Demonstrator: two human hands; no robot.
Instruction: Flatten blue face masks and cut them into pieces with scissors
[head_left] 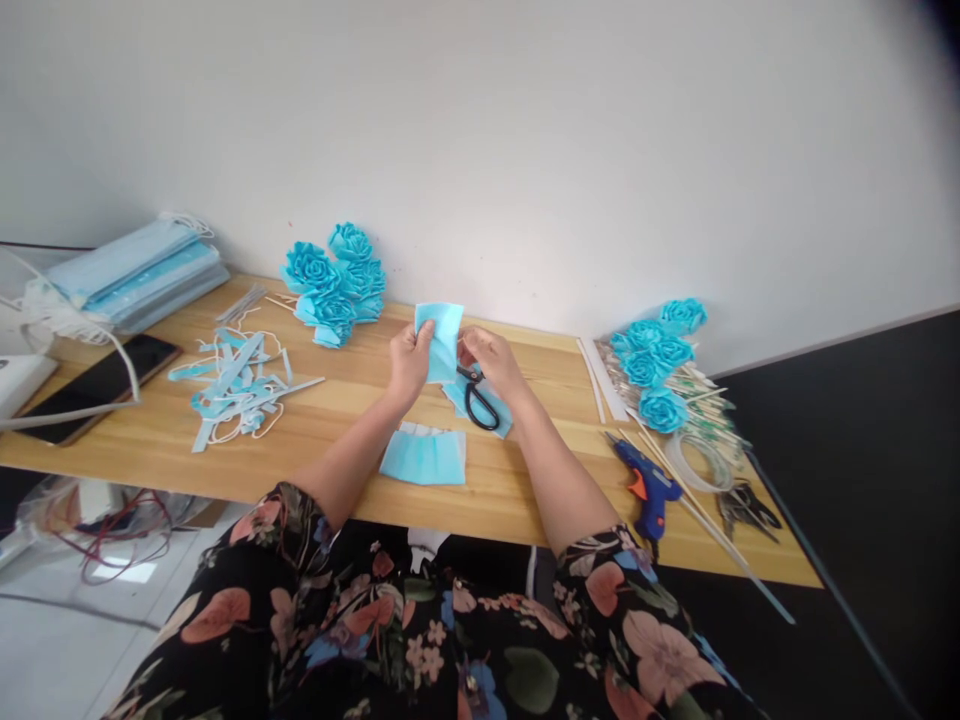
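My left hand point(411, 362) is closed on a light blue piece of face mask fabric point(442, 338), its thumb lying on the front. My right hand point(491, 358) has its fingers pinched together at the right edge of that piece; its fingertips are partly hidden. Just below the right hand are black-handled scissors point(482, 408), their blades mostly out of sight. More cut blue fabric point(501, 402) lies under and around the scissors. Nearer to me, another blue fabric piece point(424, 458) rests flat on the wooden table point(345, 410).
On the left are cut strips and ear loops point(238, 385), a phone point(101, 388) and stacked face masks point(142, 270). Blue fabric roses point(330, 285) stand behind. To the right are more roses point(652, 355), a glue gun point(649, 485), clear tape point(699, 465) and pliers point(746, 510).
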